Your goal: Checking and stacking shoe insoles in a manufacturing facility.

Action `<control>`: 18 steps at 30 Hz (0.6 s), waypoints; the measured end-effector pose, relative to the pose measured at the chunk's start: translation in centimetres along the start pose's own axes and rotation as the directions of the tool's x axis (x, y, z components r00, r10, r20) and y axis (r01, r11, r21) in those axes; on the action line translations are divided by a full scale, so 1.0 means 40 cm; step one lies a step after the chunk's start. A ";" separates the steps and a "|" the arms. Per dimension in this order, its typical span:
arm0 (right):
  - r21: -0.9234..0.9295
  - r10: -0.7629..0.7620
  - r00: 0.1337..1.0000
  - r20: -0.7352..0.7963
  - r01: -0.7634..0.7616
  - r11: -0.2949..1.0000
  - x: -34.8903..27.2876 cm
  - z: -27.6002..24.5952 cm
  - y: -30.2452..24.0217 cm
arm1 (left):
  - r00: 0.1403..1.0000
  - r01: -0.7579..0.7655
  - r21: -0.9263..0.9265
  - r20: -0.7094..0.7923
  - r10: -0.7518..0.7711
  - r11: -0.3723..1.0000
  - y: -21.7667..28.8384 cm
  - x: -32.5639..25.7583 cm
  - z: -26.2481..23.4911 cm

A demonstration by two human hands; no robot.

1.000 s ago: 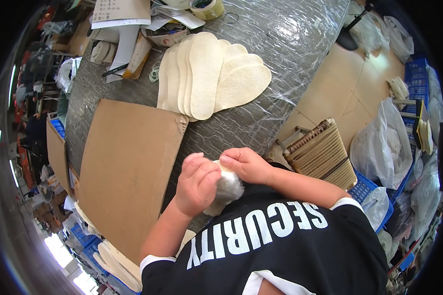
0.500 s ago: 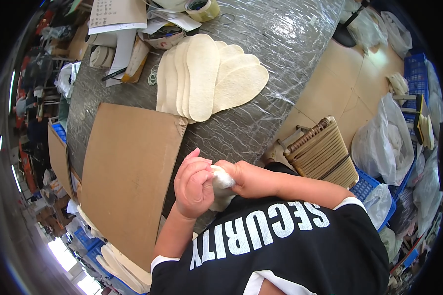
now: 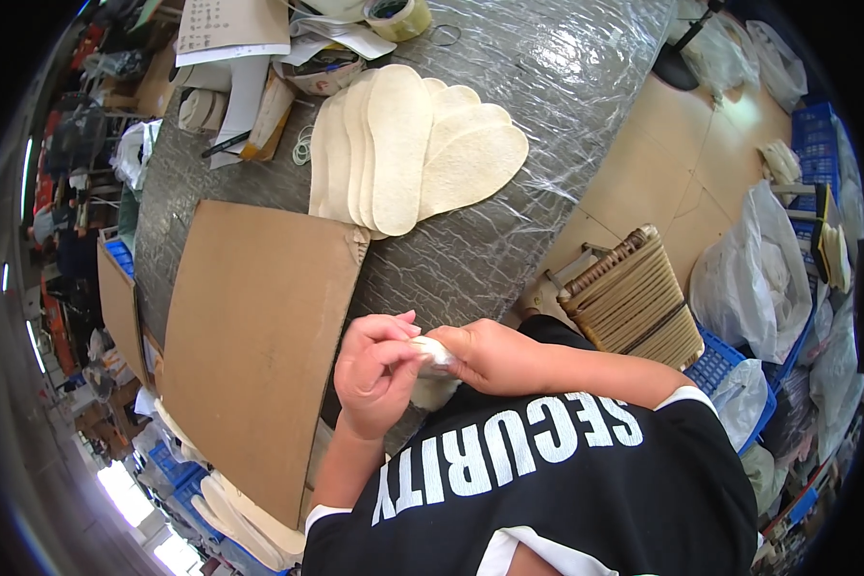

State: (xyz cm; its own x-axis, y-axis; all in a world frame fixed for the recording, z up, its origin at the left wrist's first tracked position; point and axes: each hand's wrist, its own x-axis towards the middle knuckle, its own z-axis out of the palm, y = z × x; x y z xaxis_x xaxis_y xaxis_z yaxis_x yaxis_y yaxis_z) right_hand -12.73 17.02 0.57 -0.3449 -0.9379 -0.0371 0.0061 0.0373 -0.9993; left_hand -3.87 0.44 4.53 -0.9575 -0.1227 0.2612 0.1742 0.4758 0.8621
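Close to my body, my right hand [image 3: 494, 356] grips a cream-white insole [image 3: 434, 392] that is bent over, with a pale, fluffy upper end showing. Most of the insole is hidden by my hands and the dark shirt. On the other side, my left hand [image 3: 374, 372] pinches the insole's upper edge between thumb and fingers, its other fingers curled. Beyond my hands, several cream felt insoles [image 3: 396, 149] lie fanned out on the table [image 3: 470, 254], which has a crinkled clear plastic cover.
A large brown cardboard sheet [image 3: 259, 336] lies left of my hands. Papers [image 3: 230, 29], a tape roll [image 3: 396, 17] and a black pen [image 3: 226, 145] are at the far left. To the right stand a woven stool [image 3: 632, 298], blue crates [image 3: 725, 360] and plastic bags [image 3: 760, 278].
My left hand has lowered a little, and its raised fingers have closed in on the insole's upper edge. My right hand keeps its grip with little movement.
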 end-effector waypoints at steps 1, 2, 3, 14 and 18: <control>0.001 -0.001 1.000 0.002 0.001 1.000 -0.003 0.002 0.000 | 0.991 0.099 -0.116 -0.077 -0.108 0.988 0.004 -0.008 0.005; -0.027 0.003 1.000 -0.005 -0.003 1.000 -0.007 0.003 0.001 | 0.968 0.150 -0.300 -0.148 -0.201 0.942 0.009 -0.010 0.012; -0.054 0.007 1.000 -0.012 -0.008 0.998 -0.010 0.002 0.003 | 0.968 0.151 -0.299 -0.150 -0.202 0.942 0.005 -0.011 0.004; -0.158 -0.207 0.978 -0.031 0.200 0.967 -0.009 0.001 0.017 | 0.944 0.324 -0.267 0.145 -0.295 0.907 0.007 -0.008 -0.035; -0.178 -0.259 0.965 -0.045 0.247 0.952 -0.008 0.000 0.017 | 0.945 0.318 -0.251 0.162 -0.284 0.914 0.012 -0.002 -0.033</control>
State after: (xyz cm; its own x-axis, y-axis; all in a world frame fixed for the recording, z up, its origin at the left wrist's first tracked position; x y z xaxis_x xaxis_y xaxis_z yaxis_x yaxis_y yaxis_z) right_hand -12.63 17.37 -0.08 -0.3762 -0.8993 0.2229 -0.2466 -0.1347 -0.9597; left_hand -3.40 -0.47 5.51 -0.9916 -0.1095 -0.0683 -0.0871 0.1770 0.9803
